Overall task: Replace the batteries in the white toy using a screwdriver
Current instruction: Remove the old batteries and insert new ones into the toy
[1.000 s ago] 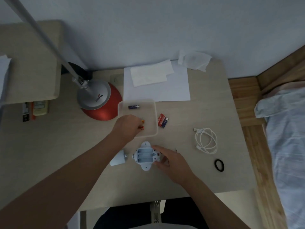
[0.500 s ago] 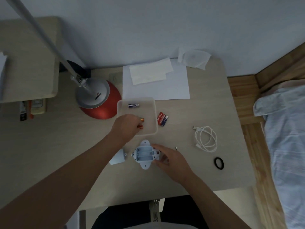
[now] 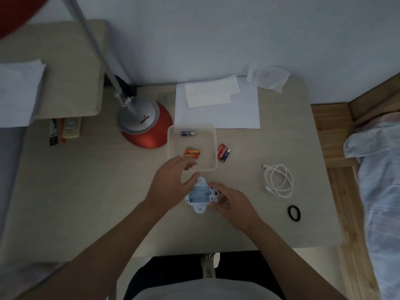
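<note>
Between my two hands on the desk (image 3: 86, 191) lies the white toy (image 3: 200, 194), battery bay open and facing up. My right hand (image 3: 229, 200) grips its right end, fingers curled on it; my left hand (image 3: 171, 182) hangs loose at its left edge, holding nothing, fingertips (image 3: 190, 166) over the near rim of the tray (image 3: 213, 144). Two orange batteries (image 3: 192, 153) lie just beyond those fingertips, a blue battery (image 3: 187, 133) farther back in the tray.

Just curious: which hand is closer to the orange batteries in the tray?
Left. The left hand hovers just short of the orange batteries, over the tray's near edge; the right hand is farther off, holding the white toy.
</note>
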Tool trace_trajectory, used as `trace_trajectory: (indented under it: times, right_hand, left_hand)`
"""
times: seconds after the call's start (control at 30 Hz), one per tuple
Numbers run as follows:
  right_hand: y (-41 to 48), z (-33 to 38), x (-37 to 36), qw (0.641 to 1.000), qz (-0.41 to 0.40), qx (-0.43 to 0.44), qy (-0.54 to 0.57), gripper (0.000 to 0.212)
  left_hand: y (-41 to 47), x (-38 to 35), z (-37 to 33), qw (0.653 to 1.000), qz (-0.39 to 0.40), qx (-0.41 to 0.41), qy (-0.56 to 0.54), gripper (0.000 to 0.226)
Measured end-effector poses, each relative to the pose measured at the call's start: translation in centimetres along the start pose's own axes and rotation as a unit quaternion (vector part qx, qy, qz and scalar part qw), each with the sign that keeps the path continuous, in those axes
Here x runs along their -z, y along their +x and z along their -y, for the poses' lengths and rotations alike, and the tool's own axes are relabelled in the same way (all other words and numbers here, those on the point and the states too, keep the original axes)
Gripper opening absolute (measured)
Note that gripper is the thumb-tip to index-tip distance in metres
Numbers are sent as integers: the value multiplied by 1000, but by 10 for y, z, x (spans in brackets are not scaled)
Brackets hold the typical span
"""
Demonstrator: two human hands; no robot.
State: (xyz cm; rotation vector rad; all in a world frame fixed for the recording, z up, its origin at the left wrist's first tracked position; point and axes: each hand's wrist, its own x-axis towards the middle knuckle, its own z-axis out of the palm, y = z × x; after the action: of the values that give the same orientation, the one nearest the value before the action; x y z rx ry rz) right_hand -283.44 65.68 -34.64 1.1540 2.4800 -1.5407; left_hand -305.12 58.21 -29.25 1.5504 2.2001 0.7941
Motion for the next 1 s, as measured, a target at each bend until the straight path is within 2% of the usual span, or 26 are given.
trace_trajectory:
  times: [0.3,0.6,0.8,1.0]
  right_hand:
    - [-3,2,2,1000,-5,15,7,50]
    - [-2,0,4,999,-3,34,-11,49]
    - [3,2,14,999,6,44,-6,46]
    - [32,2,40,988,-149,-49,-18,42]
  left_hand:
    - [-76,-38,4,997,46,42,-39,71]
    - [-82,-52,1,987,68,99,-103,77]
    - [-82,-53,1,987,57,115,-100,79]
    - [-83,-53,-1,984,59,131,-101,83]
